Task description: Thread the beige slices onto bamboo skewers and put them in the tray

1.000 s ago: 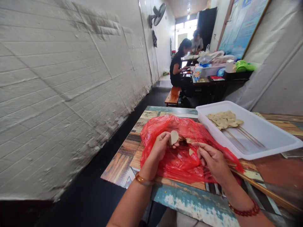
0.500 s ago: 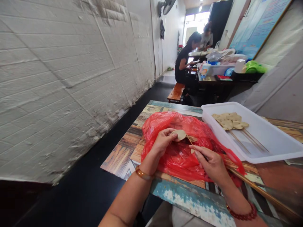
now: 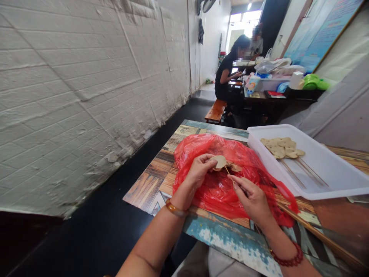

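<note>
My left hand [image 3: 198,169] pinches a pale round slice [image 3: 219,161] above a red plastic bag [image 3: 225,188] that lies on the patterned wooden table [image 3: 152,184]. My right hand [image 3: 252,198] is closed on a thin wooden skewer [image 3: 228,171] whose tip meets the slice. More pale slices [image 3: 235,167] lie in the bag beside the held one. Both hands hover over the bag, close together.
A white plastic tray [image 3: 325,169] at the right holds finished skewers of slices [image 3: 281,148]. Loose bamboo sticks [image 3: 323,236] lie along the table's right side. A white brick wall [image 3: 86,96] runs along the left. Two people sit at a cluttered table [image 3: 268,94] with a bench [image 3: 215,110] further back.
My left hand turned the slice from upright to flat, and my right hand brought the skewer tip up to it. The camera view shifted slightly to the left.
</note>
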Demonstrator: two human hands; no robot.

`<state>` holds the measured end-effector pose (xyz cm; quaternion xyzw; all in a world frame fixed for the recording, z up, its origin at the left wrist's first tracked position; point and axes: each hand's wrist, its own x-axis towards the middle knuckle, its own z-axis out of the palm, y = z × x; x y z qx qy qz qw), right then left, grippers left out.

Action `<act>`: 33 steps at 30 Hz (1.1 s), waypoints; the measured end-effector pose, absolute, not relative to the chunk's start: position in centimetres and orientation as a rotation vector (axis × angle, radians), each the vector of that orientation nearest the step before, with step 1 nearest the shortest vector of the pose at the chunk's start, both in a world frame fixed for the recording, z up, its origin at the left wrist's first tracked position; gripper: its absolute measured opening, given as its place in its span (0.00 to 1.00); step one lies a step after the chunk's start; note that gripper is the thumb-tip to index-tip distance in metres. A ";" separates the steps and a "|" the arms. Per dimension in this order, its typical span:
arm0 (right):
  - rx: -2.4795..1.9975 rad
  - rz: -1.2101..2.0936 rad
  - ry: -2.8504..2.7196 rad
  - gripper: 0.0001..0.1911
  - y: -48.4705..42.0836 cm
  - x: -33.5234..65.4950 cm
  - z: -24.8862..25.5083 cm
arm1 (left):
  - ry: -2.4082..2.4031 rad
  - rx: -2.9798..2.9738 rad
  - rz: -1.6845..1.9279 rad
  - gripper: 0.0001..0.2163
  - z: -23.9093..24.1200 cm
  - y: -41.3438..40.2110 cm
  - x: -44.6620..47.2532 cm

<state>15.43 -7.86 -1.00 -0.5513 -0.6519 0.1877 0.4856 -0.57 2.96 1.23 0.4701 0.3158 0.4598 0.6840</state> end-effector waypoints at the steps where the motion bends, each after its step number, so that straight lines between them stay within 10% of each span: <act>1: -1.343 0.486 -1.576 0.15 -7.8 15.3 -1.1 | 0.703 1.050 1.030 0.12 1.2 2.9 -0.6; 33: -1.326 0.378 -1.627 0.13 -7.8 14.9 -1.4 | 0.683 1.058 1.054 0.11 1.9 2.6 -0.6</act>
